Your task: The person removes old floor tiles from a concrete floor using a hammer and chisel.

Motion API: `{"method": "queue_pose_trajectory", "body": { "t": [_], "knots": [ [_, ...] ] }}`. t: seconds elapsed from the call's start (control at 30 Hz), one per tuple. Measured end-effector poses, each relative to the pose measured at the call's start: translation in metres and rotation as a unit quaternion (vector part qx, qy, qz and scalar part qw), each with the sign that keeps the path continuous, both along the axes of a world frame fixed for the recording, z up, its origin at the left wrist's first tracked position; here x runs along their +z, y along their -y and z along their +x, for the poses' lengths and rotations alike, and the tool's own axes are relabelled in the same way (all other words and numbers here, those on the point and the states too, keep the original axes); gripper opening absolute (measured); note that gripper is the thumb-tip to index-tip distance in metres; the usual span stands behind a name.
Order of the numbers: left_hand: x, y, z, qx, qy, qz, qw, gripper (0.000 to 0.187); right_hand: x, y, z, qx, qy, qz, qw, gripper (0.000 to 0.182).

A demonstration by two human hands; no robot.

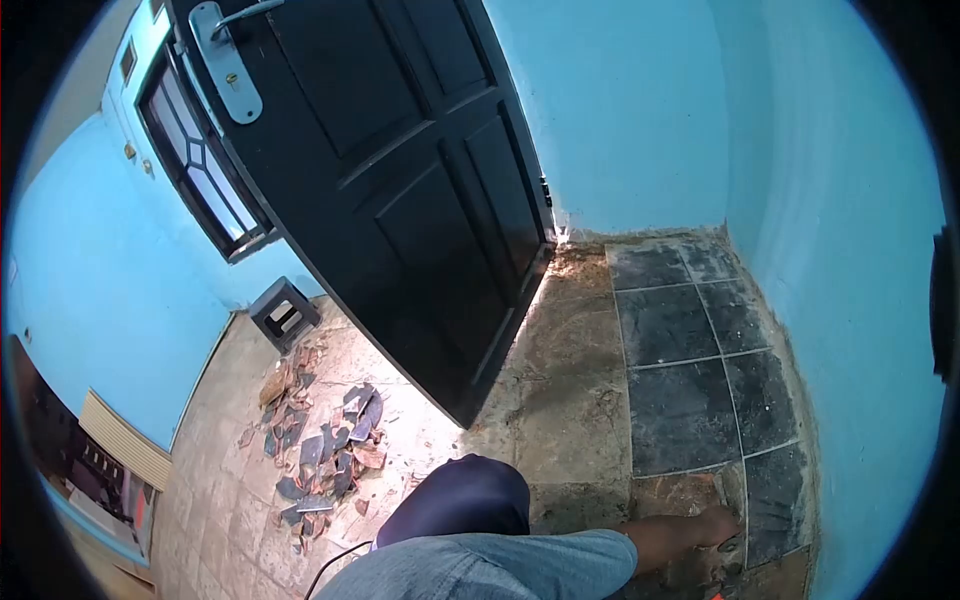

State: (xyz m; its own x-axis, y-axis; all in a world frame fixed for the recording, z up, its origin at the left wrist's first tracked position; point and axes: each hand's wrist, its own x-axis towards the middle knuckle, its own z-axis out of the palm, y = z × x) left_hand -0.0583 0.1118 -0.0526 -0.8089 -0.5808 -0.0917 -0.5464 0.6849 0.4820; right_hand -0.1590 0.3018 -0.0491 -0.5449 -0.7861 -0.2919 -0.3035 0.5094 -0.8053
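Note:
My right hand [718, 525] reaches down to the floor at the lower right, beside the dark floor tiles [680, 410]. It looks closed, with the fingers curled downward; what they hold, if anything, is too small to make out. Around and below it lies a broken, rough patch of floor [675, 493] with bits of debris. A small orange-red thing [717, 597] shows at the bottom edge, just below the hand. My left hand is out of sight. My knee [465, 495] and grey sleeve [590, 555] fill the bottom middle.
A black door [400, 180] stands open ahead, its lower corner near my knee. Broken tile pieces [320, 450] are heaped on the floor at left, with a grey stool [285, 312] behind them. A blue wall [850, 250] runs along the right.

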Motion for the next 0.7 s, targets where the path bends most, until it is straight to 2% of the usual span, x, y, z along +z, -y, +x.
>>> {"method": "queue_pose_trajectory", "body": {
  "t": [0.07, 0.17, 0.3, 0.33, 0.37, 0.47, 0.57, 0.67, 0.7],
  "knots": [
    [-0.003, 0.004, -0.006, 0.015, 0.031, 0.020, 0.999, 0.030, 0.005, 0.005, 0.003, 0.014, -0.002, 0.000, 1.000, 0.047],
    [0.041, 0.007, 0.007, 0.029, 0.031, 0.008, 0.999, 0.032, 0.007, 0.010, 0.006, 0.033, -0.005, 0.000, 0.999, 0.047],
    [0.034, 0.014, 0.005, 0.049, 0.000, 0.013, 0.999, 0.036, 0.012, 0.014, 0.008, 0.051, -0.010, 0.000, 0.999, 0.047],
    [0.006, 0.015, -0.002, 0.054, -0.013, 0.000, 0.998, 0.040, 0.013, 0.016, 0.010, 0.055, -0.011, 0.000, 0.998, 0.047],
    [0.000, 0.017, -0.002, 0.046, -0.013, -0.004, 0.999, 0.044, 0.015, 0.017, 0.011, 0.058, -0.012, 0.000, 0.998, 0.047],
    [0.001, 0.015, 0.004, -0.002, 0.007, 0.006, 1.000, 0.055, 0.014, 0.019, 0.010, 0.067, -0.018, -0.001, 0.998, 0.047],
    [0.034, 0.003, 0.018, -0.014, 0.041, 0.032, 0.999, 0.059, 0.017, 0.022, 0.011, 0.077, -0.025, 0.000, 0.997, 0.047],
    [0.002, 0.002, 0.016, -0.041, -0.008, 0.013, 0.999, 0.054, 0.022, 0.026, 0.013, 0.092, -0.031, 0.001, 0.995, 0.047],
    [0.003, 0.004, 0.013, -0.055, 0.024, 0.020, 0.998, 0.050, 0.023, 0.027, 0.013, 0.097, -0.034, 0.001, 0.995, 0.047]
  ]
}}
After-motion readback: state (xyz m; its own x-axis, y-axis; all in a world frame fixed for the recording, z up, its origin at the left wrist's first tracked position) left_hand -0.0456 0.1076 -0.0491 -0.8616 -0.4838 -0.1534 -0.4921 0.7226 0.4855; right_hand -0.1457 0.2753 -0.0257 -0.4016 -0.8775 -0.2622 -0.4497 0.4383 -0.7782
